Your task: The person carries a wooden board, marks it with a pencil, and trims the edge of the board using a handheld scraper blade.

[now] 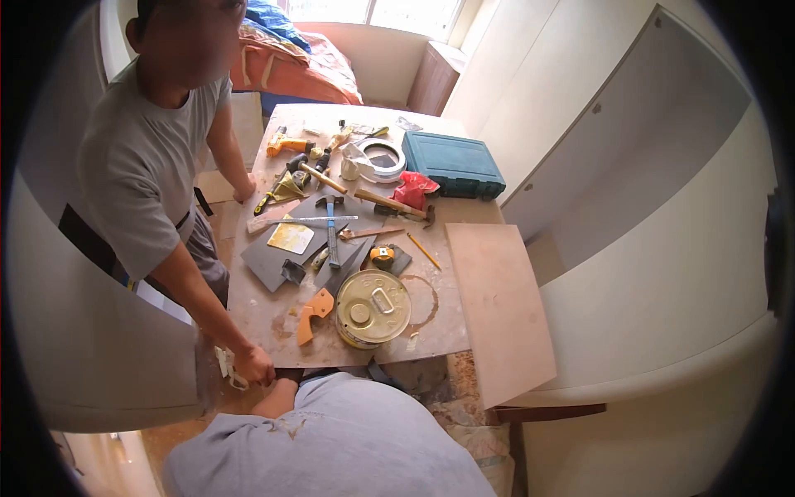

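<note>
My left forearm (277, 399) shows at the table's near edge, beside a co-worker's fist; its hand is hidden at the edge, in shadow. My right hand is out of view. Nearest on the worktable (451, 315) stand a round gold tin (373, 308) with a lid handle and an orange handsaw handle (315, 315). Beyond them lie a yellow tape measure (383, 257), a pencil (424, 251), a blue-handled hammer (332, 232) on grey sheets, and a metal ruler (310, 219).
A co-worker (157, 166) stands at the left, one hand on the table. Farther back are a yellow drill (288, 143), a white tape roll (381, 159), a red bag (414, 190) and a green case (454, 163). A wooden board (501, 306) overhangs the right edge beside cabinets (646, 149).
</note>
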`<state>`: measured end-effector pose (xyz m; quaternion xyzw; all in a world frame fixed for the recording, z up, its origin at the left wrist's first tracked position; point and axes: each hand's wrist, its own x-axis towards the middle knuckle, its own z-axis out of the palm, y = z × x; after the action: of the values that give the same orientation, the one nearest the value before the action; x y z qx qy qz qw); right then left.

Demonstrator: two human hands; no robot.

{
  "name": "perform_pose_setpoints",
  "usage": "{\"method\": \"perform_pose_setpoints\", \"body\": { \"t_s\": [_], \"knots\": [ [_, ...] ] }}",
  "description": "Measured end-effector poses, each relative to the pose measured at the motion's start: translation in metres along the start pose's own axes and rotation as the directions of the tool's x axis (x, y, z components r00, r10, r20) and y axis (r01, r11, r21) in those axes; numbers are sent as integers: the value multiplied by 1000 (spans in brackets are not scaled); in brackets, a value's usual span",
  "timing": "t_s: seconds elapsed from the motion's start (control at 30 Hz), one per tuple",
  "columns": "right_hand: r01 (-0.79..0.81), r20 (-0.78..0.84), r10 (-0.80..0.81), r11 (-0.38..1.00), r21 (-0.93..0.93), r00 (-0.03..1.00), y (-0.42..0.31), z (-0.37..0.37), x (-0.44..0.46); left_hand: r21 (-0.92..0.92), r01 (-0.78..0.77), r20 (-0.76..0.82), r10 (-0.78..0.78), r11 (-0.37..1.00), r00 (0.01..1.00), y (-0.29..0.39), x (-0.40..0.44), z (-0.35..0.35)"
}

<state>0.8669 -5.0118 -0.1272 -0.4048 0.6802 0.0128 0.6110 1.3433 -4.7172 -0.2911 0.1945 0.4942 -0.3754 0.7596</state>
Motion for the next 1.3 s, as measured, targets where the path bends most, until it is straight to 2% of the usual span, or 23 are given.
{"method": "perform_pose_setpoints", "body": {
  "t_s": [0.4, 0.7, 0.73, 0.8, 0.83, 0.93, 1.0, 1.03, 1.13, 1.17, 1.23, 1.3],
  "knots": [
    [-46, -18, 47, 997, 59, 999, 12, 2, 1, 122, 40, -102, -27, 992, 994, 34, -19, 10],
    [-150, -66, 158, 983, 107, 985, 32, -16, 6, 201, 82, -177, -46, 976, 983, 58, -31, 11],
    [-170, -73, 180, 977, 127, 981, 40, -21, 5, 214, 94, -190, -53, 972, 980, 61, -32, 12],
    [-327, -100, 399, 851, 411, 912, 45, -31, 13, 228, 96, -208, -47, 969, 977, 64, -38, 13],
    [-344, -94, 415, 844, 411, 905, 51, -40, 21, 233, 97, -216, -46, 968, 975, 66, -40, 12],
    [-334, -115, 401, 864, 378, 909, 68, -70, 47, 242, 107, -251, -44, 964, 967, 68, -45, 12],
    [-336, -171, 379, 912, 233, 909, 58, -85, 61, 245, 115, -274, -45, 963, 961, 68, -45, 9],
    [-329, -152, 368, 916, 232, 917, 51, -90, 64, 252, 114, -283, -40, 961, 958, 70, -44, 9],
    [-301, -77, 340, 902, 309, 937, 55, -102, 84, 282, 123, -322, -27, 951, 946, 76, -47, 14],
    [-306, -85, 350, 894, 328, 933, 56, -101, 89, 293, 132, -335, -28, 947, 942, 79, -49, 16],
    [-261, -88, 343, 836, 482, 935, 52, -97, 86, 294, 156, -361, -42, 943, 931, 85, -48, 17],
    [-233, -160, 345, 847, 478, 925, 42, -87, 63, 287, 199, -394, -74, 937, 916, 93, -46, 15]
  ]
}}
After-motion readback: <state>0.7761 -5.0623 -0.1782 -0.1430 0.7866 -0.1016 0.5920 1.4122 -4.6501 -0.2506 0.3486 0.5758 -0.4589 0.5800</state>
